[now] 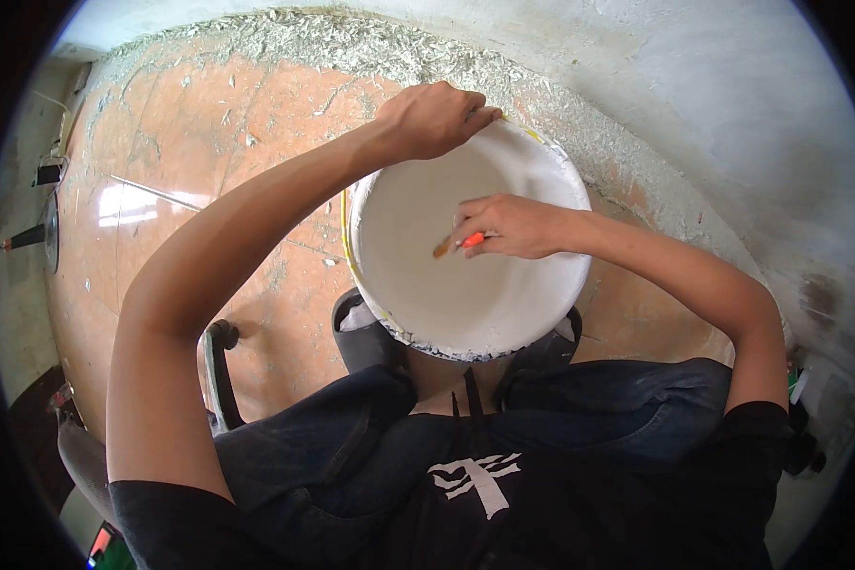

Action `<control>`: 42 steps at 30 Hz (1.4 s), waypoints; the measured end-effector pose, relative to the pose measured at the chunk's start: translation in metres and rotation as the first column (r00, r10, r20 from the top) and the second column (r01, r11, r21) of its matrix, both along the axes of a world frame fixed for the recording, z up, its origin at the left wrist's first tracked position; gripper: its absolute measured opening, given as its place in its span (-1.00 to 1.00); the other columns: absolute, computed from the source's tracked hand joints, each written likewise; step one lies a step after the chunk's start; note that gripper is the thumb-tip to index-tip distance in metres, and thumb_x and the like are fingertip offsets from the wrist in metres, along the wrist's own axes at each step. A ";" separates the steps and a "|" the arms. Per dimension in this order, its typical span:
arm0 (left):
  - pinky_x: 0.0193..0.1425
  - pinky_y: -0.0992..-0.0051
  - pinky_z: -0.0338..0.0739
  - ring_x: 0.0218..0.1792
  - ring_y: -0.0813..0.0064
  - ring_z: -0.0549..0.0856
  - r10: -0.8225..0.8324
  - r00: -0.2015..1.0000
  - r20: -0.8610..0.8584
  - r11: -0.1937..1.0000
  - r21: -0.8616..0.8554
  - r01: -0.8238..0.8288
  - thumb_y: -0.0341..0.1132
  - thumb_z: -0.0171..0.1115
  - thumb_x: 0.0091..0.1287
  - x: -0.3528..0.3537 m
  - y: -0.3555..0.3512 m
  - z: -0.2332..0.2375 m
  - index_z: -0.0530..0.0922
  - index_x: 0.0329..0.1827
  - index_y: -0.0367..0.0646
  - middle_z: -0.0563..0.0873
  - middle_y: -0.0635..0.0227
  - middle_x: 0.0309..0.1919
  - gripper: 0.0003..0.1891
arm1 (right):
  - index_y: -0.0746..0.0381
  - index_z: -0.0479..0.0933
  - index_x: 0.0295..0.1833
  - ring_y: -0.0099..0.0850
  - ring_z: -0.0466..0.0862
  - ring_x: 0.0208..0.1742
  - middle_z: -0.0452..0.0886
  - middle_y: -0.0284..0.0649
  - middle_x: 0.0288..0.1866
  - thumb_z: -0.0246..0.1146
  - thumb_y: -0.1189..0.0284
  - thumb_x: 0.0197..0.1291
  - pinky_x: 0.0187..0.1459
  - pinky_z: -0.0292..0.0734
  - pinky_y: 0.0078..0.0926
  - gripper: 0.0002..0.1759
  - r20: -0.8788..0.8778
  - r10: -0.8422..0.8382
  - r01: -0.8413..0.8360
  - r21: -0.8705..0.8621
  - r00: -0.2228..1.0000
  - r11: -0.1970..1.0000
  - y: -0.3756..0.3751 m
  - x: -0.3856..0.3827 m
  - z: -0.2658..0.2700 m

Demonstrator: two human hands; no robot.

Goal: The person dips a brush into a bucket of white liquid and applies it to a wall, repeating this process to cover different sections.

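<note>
One orange-handled tool (474,239) is gripped over the bucket (565,195) by the right hand (511,226), tip pointed leftward; the far rim (534,134) is clasped by the left hand (437,119).

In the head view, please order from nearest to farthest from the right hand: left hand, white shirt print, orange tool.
From the right hand:
1. Orange tool: in its fingers, inside the bucket.
2. Left hand: at the bucket's far rim.
3. White shirt print: on the person's chest.
</note>
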State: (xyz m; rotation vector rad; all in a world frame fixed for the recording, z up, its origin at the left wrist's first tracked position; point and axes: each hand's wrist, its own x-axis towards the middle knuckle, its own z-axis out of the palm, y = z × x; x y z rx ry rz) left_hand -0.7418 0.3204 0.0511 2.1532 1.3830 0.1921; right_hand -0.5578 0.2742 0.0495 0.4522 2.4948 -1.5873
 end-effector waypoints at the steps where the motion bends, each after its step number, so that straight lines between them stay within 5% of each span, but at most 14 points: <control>1: -0.20 0.10 0.56 -0.35 -0.01 0.67 0.000 1.000 0.003 1.000 -0.004 0.000 0.09 -0.14 0.44 0.000 0.000 0.000 0.63 -0.24 -0.14 0.68 0.05 -0.46 -0.50 | 0.25 0.61 -0.10 -0.17 0.56 -0.08 0.54 -0.12 -0.20 0.20 0.33 0.20 0.02 0.42 -0.31 -0.75 0.091 0.046 -0.037 -0.095 0.995 0.995 0.000 -0.001 0.003; 7: -0.19 0.11 0.56 -0.34 0.00 0.67 -0.008 1.000 -0.004 1.000 0.002 0.008 0.08 -0.15 0.44 0.000 0.000 0.001 0.63 -0.23 -0.13 0.69 0.05 -0.45 -0.50 | 0.23 0.59 -0.06 -0.22 0.56 -0.13 0.53 -0.18 -0.20 0.22 0.35 0.21 -0.07 0.45 -0.33 -0.76 0.227 0.060 -0.109 0.207 0.972 0.972 0.012 0.010 0.004; 10: -0.19 0.11 0.56 -0.34 0.00 0.67 0.009 1.000 -0.019 1.000 -0.023 -0.009 0.09 -0.15 0.44 0.001 0.000 0.001 0.63 -0.23 -0.13 0.69 0.06 -0.45 -0.50 | 0.27 0.59 -0.10 -0.21 0.57 -0.11 0.54 -0.14 -0.20 0.19 0.34 0.20 -0.01 0.45 -0.30 -0.75 0.110 -0.045 0.010 0.297 0.993 0.955 0.013 0.015 0.004; 14: -0.20 0.10 0.56 -0.34 0.00 0.67 -0.003 1.000 -0.017 1.000 -0.002 0.003 0.09 -0.15 0.44 0.000 0.001 -0.001 0.63 -0.22 -0.13 0.69 0.06 -0.45 -0.49 | 0.26 0.59 -0.09 -0.22 0.57 -0.14 0.54 -0.15 -0.20 0.19 0.37 0.20 -0.02 0.45 -0.32 -0.76 -0.136 -0.024 0.066 0.311 0.990 0.948 0.003 0.016 -0.011; 16: -0.19 0.10 0.56 -0.33 0.00 0.67 0.001 1.000 0.003 1.000 -0.004 -0.001 0.10 -0.16 0.44 0.000 0.001 -0.001 0.63 -0.22 -0.13 0.69 0.06 -0.45 -0.49 | 0.28 0.58 -0.09 -0.21 0.57 -0.14 0.54 -0.16 -0.19 0.21 0.38 0.20 -0.03 0.45 -0.31 -0.77 -0.212 0.016 0.021 0.167 0.977 0.986 -0.004 0.011 -0.012; 19: -0.18 0.11 0.56 -0.32 -0.01 0.67 0.003 1.000 -0.021 1.000 -0.025 -0.003 0.10 -0.16 0.44 0.000 0.001 0.000 0.63 -0.22 -0.13 0.69 0.05 -0.44 -0.49 | 0.29 0.58 -0.10 -0.20 0.57 -0.12 0.55 -0.16 -0.19 0.22 0.33 0.22 -0.02 0.44 -0.31 -0.74 0.025 0.029 -0.028 -0.035 0.999 0.999 -0.004 0.008 -0.002; 23: -0.17 0.11 0.56 -0.32 -0.01 0.67 -0.001 1.000 -0.011 1.000 -0.018 0.001 0.09 -0.16 0.44 0.000 0.001 0.000 0.63 -0.21 -0.12 0.69 0.05 -0.43 -0.50 | 0.30 0.58 -0.11 -0.19 0.58 -0.13 0.57 -0.16 -0.22 0.23 0.28 0.21 -0.05 0.44 -0.32 -0.70 0.072 -0.018 0.012 0.086 0.997 0.996 0.010 0.013 0.010; 26: -0.16 0.11 0.56 -0.32 0.00 0.67 -0.009 1.000 -0.011 1.000 -0.004 0.009 0.07 -0.16 0.45 0.000 0.001 -0.002 0.63 -0.19 -0.12 0.69 0.05 -0.43 -0.51 | 0.29 0.58 -0.11 -0.19 0.58 -0.20 0.57 -0.15 -0.26 0.24 0.27 0.21 -0.12 0.46 -0.34 -0.70 0.037 -0.128 0.121 0.153 0.991 0.981 0.022 0.019 0.029; 28: -0.34 0.08 0.46 -0.51 -0.01 0.60 -0.049 0.996 0.080 0.991 0.125 0.039 -0.02 -0.14 0.47 -0.001 0.001 -0.007 0.58 -0.27 -0.19 0.60 0.07 -0.61 -0.55 | 0.29 0.59 -0.13 -0.21 0.57 -0.29 0.56 -0.13 -0.29 0.24 0.27 0.22 -0.19 0.45 -0.37 -0.72 -0.028 -0.254 0.254 0.229 0.967 0.940 0.026 0.026 0.043; 33: -0.30 0.11 0.46 -0.47 0.01 0.61 -0.037 0.984 0.171 0.994 0.112 0.018 -0.03 -0.15 0.48 0.001 0.002 -0.008 0.58 -0.25 -0.21 0.61 0.05 -0.57 -0.55 | 0.26 0.60 -0.15 -0.39 0.53 -0.32 0.52 -0.22 -0.35 0.23 0.33 0.24 -0.24 0.41 -0.44 -0.78 -0.123 -0.384 0.403 0.266 0.915 0.876 0.023 0.051 0.078; 36: -0.28 0.14 0.46 -0.45 0.02 0.61 -0.020 0.983 0.184 0.997 0.072 0.007 -0.02 -0.15 0.48 0.006 0.006 -0.010 0.59 -0.24 -0.23 0.61 0.04 -0.55 -0.54 | 0.29 0.59 -0.12 -0.48 0.52 -0.30 0.49 -0.26 -0.35 0.21 0.39 0.26 -0.25 0.39 -0.51 -0.80 -0.080 -0.538 0.543 0.192 0.839 0.818 0.007 0.074 0.110; 38: -0.27 0.15 0.46 -0.44 0.02 0.61 0.001 0.984 0.177 0.999 0.046 -0.010 -0.01 -0.15 0.47 0.008 0.004 -0.012 0.59 -0.23 -0.23 0.61 0.03 -0.55 -0.53 | 0.34 0.57 -0.10 -0.53 0.50 -0.28 0.46 -0.27 -0.32 0.19 0.44 0.27 -0.24 0.38 -0.57 -0.81 -0.116 -0.724 0.726 -0.033 0.680 0.687 -0.011 0.085 0.129; 42: -0.27 0.14 0.44 -0.45 0.03 0.60 0.037 0.983 0.178 0.999 -0.012 -0.036 0.00 -0.14 0.47 0.013 0.005 -0.006 0.59 -0.26 -0.26 0.60 0.05 -0.56 -0.51 | 0.36 0.56 -0.13 -0.55 0.49 -0.27 0.46 -0.26 -0.29 0.17 0.48 0.28 -0.21 0.39 -0.59 -0.83 -0.060 -0.821 0.822 -0.014 0.568 0.570 -0.041 0.093 0.163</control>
